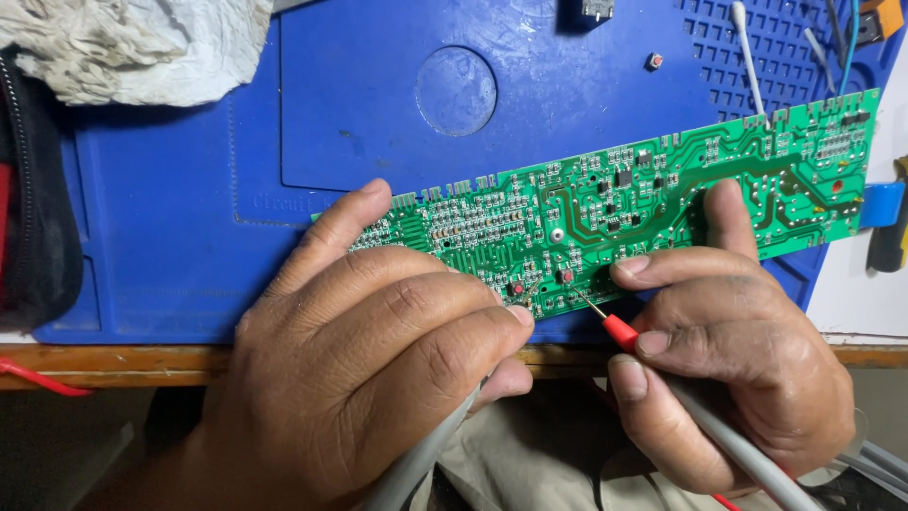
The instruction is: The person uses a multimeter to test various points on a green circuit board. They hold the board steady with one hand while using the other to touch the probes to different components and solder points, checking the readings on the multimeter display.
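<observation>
— What has the person got there?

— A long green printed circuit board (615, 203), lying flat on a blue moulded rubber work mat (378, 123), with its near edge under both hands. The right hand (728, 364) is closed around a grey test probe with a red collar and thin metal tip (619, 331); the tip touches the board just beyond its forefinger. The left hand (378, 369) is curled around a second grey probe lead (426, 459), fingertips resting on the board; that tip is hidden behind the fingers.

— Is the board delicate?

— I'd say so: light, stiff and thin, studded with small parts. It looks best held by its bare edges, as the right thumb does on the far side.

— And round about?

— The mat sits on a wooden worktop (142, 360). Beyond the left hand lies a crumpled white cloth (132, 47); past the right hand, a white cotton swab (747, 52) lies on the mat's gridded corner. The room itself is out of sight.
</observation>
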